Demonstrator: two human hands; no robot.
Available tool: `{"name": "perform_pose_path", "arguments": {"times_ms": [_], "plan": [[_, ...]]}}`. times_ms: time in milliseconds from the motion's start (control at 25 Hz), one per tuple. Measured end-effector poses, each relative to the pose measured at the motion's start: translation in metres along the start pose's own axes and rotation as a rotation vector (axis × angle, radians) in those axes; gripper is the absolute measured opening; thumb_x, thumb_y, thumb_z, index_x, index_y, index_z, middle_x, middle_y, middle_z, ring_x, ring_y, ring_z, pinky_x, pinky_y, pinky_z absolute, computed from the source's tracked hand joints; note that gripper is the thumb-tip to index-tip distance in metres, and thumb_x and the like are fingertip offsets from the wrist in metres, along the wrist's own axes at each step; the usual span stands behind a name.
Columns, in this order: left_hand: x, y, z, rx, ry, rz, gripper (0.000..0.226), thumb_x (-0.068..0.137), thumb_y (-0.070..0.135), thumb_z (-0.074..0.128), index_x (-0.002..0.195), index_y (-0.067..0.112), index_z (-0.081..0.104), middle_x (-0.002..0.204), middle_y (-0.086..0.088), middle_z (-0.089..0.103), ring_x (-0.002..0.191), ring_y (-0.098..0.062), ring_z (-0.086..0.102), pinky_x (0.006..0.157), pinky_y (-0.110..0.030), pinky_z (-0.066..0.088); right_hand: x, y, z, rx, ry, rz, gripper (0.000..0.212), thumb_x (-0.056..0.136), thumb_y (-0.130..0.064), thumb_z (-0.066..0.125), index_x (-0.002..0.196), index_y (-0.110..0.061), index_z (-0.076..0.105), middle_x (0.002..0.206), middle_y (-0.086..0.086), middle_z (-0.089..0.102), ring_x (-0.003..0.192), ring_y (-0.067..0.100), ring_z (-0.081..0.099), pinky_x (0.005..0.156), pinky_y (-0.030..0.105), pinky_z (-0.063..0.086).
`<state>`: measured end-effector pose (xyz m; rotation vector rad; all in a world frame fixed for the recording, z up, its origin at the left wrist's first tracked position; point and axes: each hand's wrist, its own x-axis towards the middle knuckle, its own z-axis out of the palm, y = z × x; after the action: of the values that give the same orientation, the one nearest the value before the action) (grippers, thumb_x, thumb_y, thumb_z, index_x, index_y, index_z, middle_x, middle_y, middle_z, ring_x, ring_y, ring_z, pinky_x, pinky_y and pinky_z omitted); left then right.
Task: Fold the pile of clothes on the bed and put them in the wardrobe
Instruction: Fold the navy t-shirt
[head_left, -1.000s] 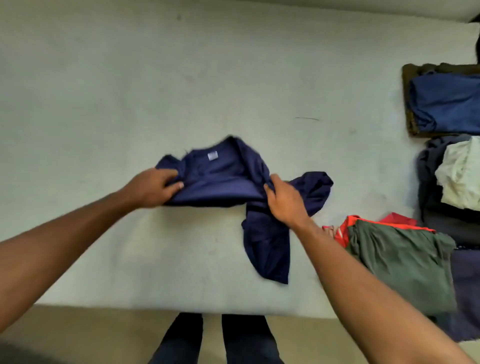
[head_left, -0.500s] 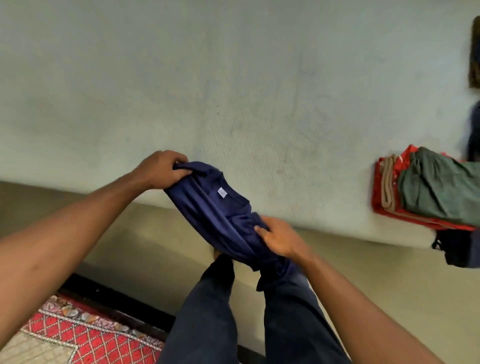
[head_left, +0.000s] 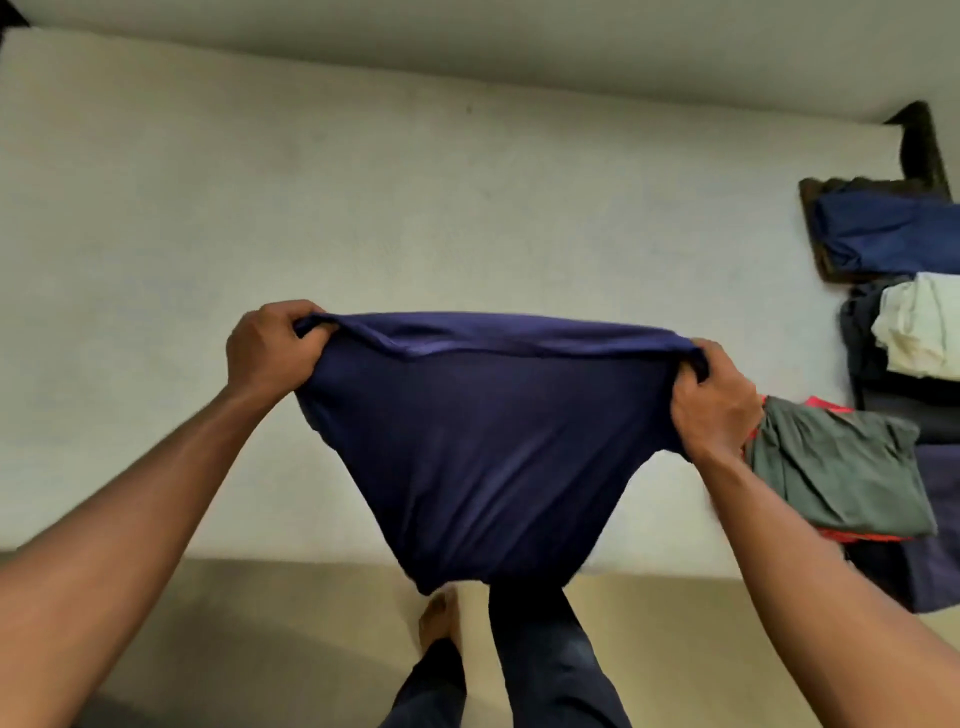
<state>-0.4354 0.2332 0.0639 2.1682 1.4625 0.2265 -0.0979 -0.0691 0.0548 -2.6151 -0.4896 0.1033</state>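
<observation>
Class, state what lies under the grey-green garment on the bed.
A red garment lies under the grey-green garment; only its edges show at the far and near sides. Its middle is covered, and the right hand, gripping the navy shirt, hides one corner.

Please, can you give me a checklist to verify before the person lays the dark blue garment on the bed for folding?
1. Left hand grips one end of the dark blue garment: ok.
2. Right hand grips the other end: ok.
3. Upper edge stretched between both hands: ok.
4. Bare bed surface beyond the garment: ok.
5. Garment apart from the folded grey-green garment: cannot tell, the right hand overlaps it.
6. Lower part hangs smooth: not ok, it narrows and bunches.
</observation>
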Motion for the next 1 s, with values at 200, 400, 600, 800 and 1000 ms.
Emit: {"name": "perform_pose_path", "arguments": {"times_ms": [200,400,600,800,1000], "plan": [[0.151,0.054,0.025,0.078,0.173,0.086,0.039,0.084,0.045,0.052,0.105,0.021,0.075,0.097,-0.013,0.073,0.094,-0.038,0.067,0.075,-0.045,0.054,0.164,-0.052,0.046,-0.054,0.011,-0.157,0.044,0.088,-0.048,0.046,0.106,-0.017,0.072,0.097,0.016,0.073,0.094,0.044,0.065,0.076,0.041,0.044],[0.255,0.089,0.118,0.232,-0.047,-0.118,0.094,0.086,0.060,0.063,0.159,0.025,0.017,0.164,-0.019,0.015,0.153,-0.036,0.008,0.121,-0.050,0.017,0.279,-0.071,0.147,-0.210,-0.176,-0.203,0.073,0.083,-0.060,0.061,0.147,-0.030,0.045,0.149,0.008,0.046,0.139,0.033,0.039,0.113,0.051,0.033],[0.110,0.032,0.212,0.047,-0.143,-0.146,0.079,0.091,0.040,0.068,0.157,0.017,0.031,0.162,-0.021,0.023,0.149,-0.039,0.022,0.118,-0.055,0.028,0.103,-0.005,0.208,-0.005,-0.298,-0.244,0.051,0.088,-0.044,0.060,0.132,-0.017,0.063,0.147,0.018,0.049,0.130,0.040,0.050,0.107,0.048,0.043],[-0.062,-0.010,0.223,-0.018,-0.060,-0.291,0.069,0.087,0.024,0.075,0.146,0.006,0.043,0.138,-0.022,0.048,0.123,-0.043,0.048,0.104,-0.053,0.041,-0.091,0.068,0.160,0.048,-0.281,0.201,0.050,0.088,-0.044,0.062,0.133,-0.021,0.062,0.149,0.009,0.047,0.133,0.034,0.047,0.107,0.049,0.038],[-0.096,-0.014,0.203,-0.237,-0.174,-0.471,0.069,0.085,0.021,0.077,0.142,0.012,0.040,0.129,-0.008,0.059,0.116,-0.031,0.058,0.095,-0.039,0.047,-0.123,0.099,0.137,0.152,-0.334,0.356,0.071,0.086,-0.030,0.081,0.146,-0.015,0.046,0.140,0.008,0.050,0.125,0.021,0.052,0.107,0.035,0.041]]}}
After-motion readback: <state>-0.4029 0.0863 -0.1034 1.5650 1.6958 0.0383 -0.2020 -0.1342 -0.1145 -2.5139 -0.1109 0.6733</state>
